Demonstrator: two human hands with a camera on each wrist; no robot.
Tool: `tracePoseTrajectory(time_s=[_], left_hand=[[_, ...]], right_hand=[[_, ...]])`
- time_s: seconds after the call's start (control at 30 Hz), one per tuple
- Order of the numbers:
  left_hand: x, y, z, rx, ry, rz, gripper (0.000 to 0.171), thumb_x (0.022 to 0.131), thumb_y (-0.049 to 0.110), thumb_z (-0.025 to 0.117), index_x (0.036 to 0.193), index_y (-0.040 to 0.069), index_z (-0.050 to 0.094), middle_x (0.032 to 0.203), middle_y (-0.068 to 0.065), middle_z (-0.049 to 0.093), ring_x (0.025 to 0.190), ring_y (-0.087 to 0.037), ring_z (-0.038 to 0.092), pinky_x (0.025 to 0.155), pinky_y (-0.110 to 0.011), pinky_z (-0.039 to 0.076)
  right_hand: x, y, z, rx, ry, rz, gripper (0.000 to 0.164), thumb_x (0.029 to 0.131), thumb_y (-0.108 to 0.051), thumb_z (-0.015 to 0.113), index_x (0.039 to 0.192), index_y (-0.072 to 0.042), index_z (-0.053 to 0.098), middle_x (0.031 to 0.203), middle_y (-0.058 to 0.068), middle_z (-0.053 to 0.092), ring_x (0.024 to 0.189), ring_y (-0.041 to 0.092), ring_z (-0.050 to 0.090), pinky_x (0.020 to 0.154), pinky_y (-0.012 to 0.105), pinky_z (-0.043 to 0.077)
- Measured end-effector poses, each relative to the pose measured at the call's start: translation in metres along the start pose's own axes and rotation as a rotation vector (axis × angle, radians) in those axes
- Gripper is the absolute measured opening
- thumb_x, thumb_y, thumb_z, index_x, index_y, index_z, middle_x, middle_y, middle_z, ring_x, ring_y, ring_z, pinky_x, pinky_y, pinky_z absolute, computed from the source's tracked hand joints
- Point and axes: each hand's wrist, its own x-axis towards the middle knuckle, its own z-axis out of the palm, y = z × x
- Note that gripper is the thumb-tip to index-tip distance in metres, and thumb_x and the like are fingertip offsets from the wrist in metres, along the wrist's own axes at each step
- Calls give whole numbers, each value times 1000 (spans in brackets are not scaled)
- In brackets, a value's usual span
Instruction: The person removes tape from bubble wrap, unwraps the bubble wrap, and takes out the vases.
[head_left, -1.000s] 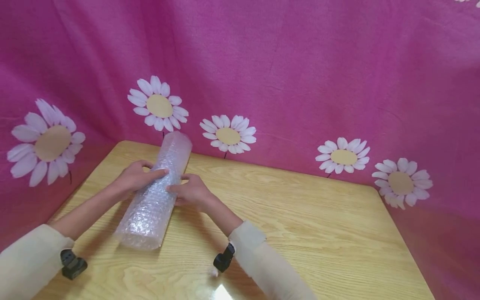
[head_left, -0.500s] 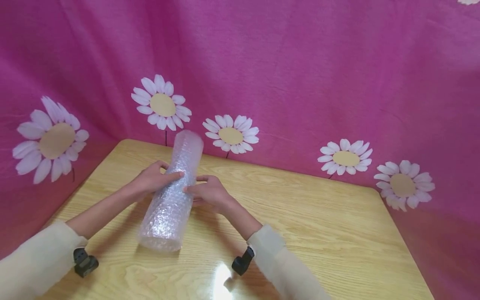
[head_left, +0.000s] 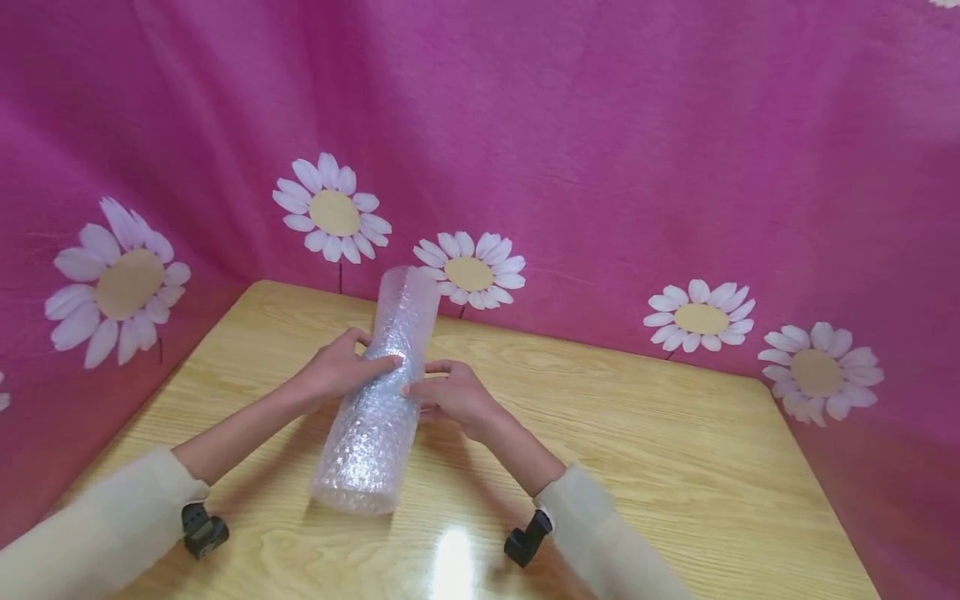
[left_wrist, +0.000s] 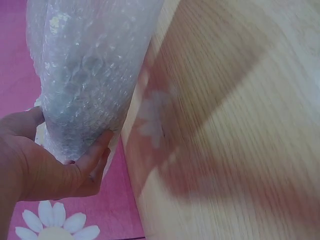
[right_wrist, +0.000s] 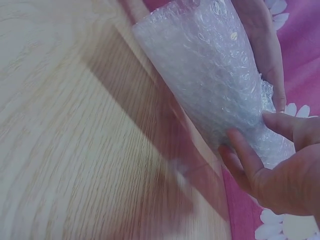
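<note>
A clear roll of bubble wrap [head_left: 375,425] slants over the left half of the table, its far end near the back edge. Around its middle, my left hand [head_left: 341,367] grips it from the left, thumb on top. My right hand [head_left: 457,396] holds the opposite side, thumb also on top and fingers curling beneath. In the left wrist view the bubble wrap [left_wrist: 90,75] runs up from between the left thumb and fingers. The right wrist view shows the bubble wrap [right_wrist: 200,65] between the right thumb and fingers, its shadow falling on the wood.
The light wooden table [head_left: 615,450] extends to the right of the hands. A magenta cloth [head_left: 585,167] with printed daisies hangs behind it and along both sides. Each sleeve cuff carries a black wrist camera [head_left: 204,530]. A bright glare spot lies near the table's front.
Both hands have carried the bubble wrap roll to the right across the table, keeping their grip. The head view has shifted slightly, moving the background a little to the right.
</note>
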Motion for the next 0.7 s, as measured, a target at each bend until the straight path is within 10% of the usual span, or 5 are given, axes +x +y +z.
tracePoseTrajectory(time_s=[0.7], left_hand=[[-5,13,32,-108,-40,12,62,91,41,70,127,-1,41,122,-24,57,102,-32,62,80,-44,57]], right_hand=[[-21,5,-31,-99,27,39,54,91,-5,70,138,7,46,117,21,67,97,30,70,87,46,56]])
